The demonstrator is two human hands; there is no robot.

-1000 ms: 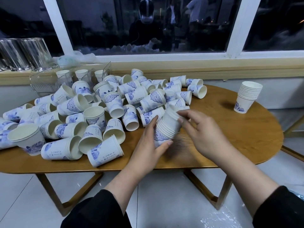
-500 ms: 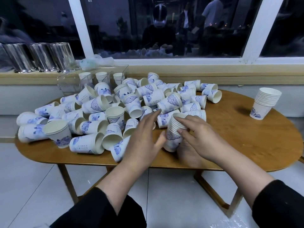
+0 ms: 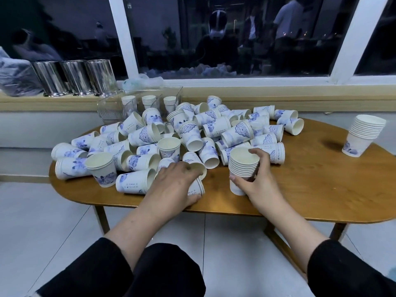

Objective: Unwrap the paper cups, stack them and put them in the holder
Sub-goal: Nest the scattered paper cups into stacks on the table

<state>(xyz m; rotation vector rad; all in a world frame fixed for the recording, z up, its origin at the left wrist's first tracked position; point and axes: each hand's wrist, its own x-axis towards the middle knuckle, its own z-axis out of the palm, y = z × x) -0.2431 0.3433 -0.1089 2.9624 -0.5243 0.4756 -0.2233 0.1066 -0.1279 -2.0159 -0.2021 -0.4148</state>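
Right grip (image 3: pixel 256 181) is curled round the cup stack (image 3: pixel 243 168); left grip (image 3: pixel 173 185) is wrapped round a lying cup (image 3: pixel 198 186) beside that stack. Light, easily crushed paper is best held gently at the sides.

right hand (image 3: pixel 260 185) grips upright cup stack (image 3: pixel 243 168) | left hand (image 3: pixel 173 185) grips lying cup (image 3: pixel 196 187) | table (image 3: pixel 310 189)

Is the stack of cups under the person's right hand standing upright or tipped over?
Upright. The white paper cup stack stands on the oval wooden table, open mouth up, its nested rims level; the right hand curls round it.
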